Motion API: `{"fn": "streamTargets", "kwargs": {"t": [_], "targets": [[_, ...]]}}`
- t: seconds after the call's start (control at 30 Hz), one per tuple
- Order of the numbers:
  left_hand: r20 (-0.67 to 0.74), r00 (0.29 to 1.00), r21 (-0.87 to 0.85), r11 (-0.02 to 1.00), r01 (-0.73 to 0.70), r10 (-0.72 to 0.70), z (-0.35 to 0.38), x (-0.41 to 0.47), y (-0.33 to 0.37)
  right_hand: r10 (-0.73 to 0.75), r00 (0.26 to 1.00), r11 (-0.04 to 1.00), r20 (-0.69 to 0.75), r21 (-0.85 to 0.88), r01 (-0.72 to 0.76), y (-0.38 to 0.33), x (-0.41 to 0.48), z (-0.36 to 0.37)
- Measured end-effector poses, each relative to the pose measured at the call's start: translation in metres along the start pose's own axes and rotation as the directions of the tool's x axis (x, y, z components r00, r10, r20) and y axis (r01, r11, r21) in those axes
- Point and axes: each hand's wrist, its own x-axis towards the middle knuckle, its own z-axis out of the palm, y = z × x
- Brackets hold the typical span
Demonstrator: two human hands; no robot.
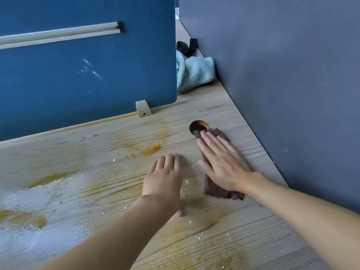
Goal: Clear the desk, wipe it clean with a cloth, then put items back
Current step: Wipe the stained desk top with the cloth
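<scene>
The light wooden desk (243,121) carries orange-yellow stains (148,148) and white crumbs (114,160) over its left and front parts. A brown cloth (220,191) lies flat near the right wall, its far end reaching a round cable hole (198,124). My right hand (224,162) presses flat on that cloth, fingers spread and pointing away from me. To its left my left hand (165,178) rests palm down on the bare desk with nothing in it.
A blue divider panel (87,65) with a grey rail (58,35) stands along the desk's far edge on a metal foot (143,108). A grey wall (282,75) bounds the right side. A pale green towel (194,73) and something black (188,46) lie in the far corner.
</scene>
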Motion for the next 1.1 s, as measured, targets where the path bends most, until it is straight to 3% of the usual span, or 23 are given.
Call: {"fn": "streamTargets", "kwargs": {"t": [0.1,0.17,0.23,0.3,0.4,0.73,0.77,0.83,0.9,0.93,1.0,1.07,1.1], "targets": [[-0.002,1.0,-0.012,1.0,-0.001,0.001,0.001,0.001,0.0,0.426,0.904,0.905,-0.029,0.007,-0.426,0.027,0.033,0.002],[0.0,1.0,-0.006,1.0,0.001,-0.001,0.003,0.001,-0.001,0.499,0.867,0.867,-0.023,0.014,-0.498,0.031,0.049,0.002],[0.001,1.0,-0.006,1.0,0.0,0.0,0.002,0.002,-0.001,0.42,0.907,0.907,-0.003,0.017,-0.42,0.029,0.054,-0.001],[-0.005,1.0,-0.006,1.0,0.005,-0.005,0.001,0.002,0.001,0.236,0.972,0.972,0.012,0.012,-0.236,0.025,0.05,-0.004],[0.008,1.0,0.004,1.0,0.014,-0.014,-0.002,0.002,0.003,0.013,0.999,1.0,0.049,0.022,-0.015,0.011,0.044,-0.006],[0.037,0.999,0.028,0.999,0.028,-0.029,-0.008,0.002,0.006,-0.18,0.984,0.984,0.013,-0.005,0.18,-0.012,-0.047,0.002],[0.036,0.999,0.028,0.999,0.025,-0.026,-0.008,0.001,0.006,-0.149,0.989,0.989,0.02,-0.008,0.149,-0.006,-0.046,0.001],[0.029,0.999,0.027,0.999,0.024,-0.025,-0.008,0.0,0.005,0.069,0.998,0.998,-0.001,0.006,-0.069,0.008,-0.021,-0.001],[0.015,1.0,0.016,1.0,0.025,-0.025,-0.007,-0.001,0.004,0.364,0.931,0.929,-0.027,0.079,-0.361,0.022,0.011,0.0],[0.007,1.0,0.018,1.0,0.025,-0.025,-0.006,-0.001,0.004,0.443,0.896,0.893,-0.025,0.094,-0.439,0.023,0.021,0.0],[0.013,1.0,0.011,1.0,0.025,-0.025,-0.005,-0.001,0.004,0.348,0.937,0.934,-0.03,0.09,-0.345,0.008,0.015,0.002],[0.012,1.0,0.002,1.0,0.024,-0.024,-0.004,-0.001,0.005,0.021,0.999,0.998,-0.035,0.059,-0.019,-0.022,-0.02,0.005],[0.008,1.0,0.003,1.0,0.024,-0.024,-0.004,-0.001,0.005,-0.134,0.991,0.99,-0.025,0.041,0.135,-0.034,-0.04,0.005]]}}
